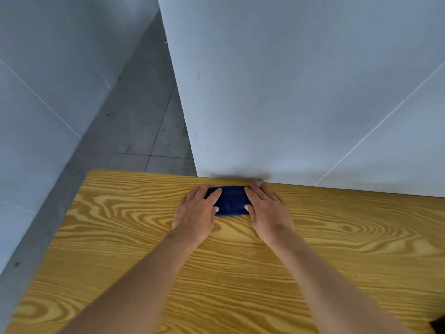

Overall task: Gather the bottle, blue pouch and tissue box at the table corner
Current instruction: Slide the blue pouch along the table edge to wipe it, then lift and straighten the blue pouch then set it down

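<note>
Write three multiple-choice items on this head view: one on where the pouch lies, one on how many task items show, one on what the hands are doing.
1. The blue pouch lies:
A. by the table's far edge
B. on the floor
C. at the near edge

2. Task items visible:
A. three
B. one
C. two

3. The hands are:
A. raised off the table
B. one on each end of the pouch
C. stacked together

A: it lies by the far edge of the table, against the wall.
B: no bottle or tissue box shows.
B: left hand and right hand flank it.
</note>
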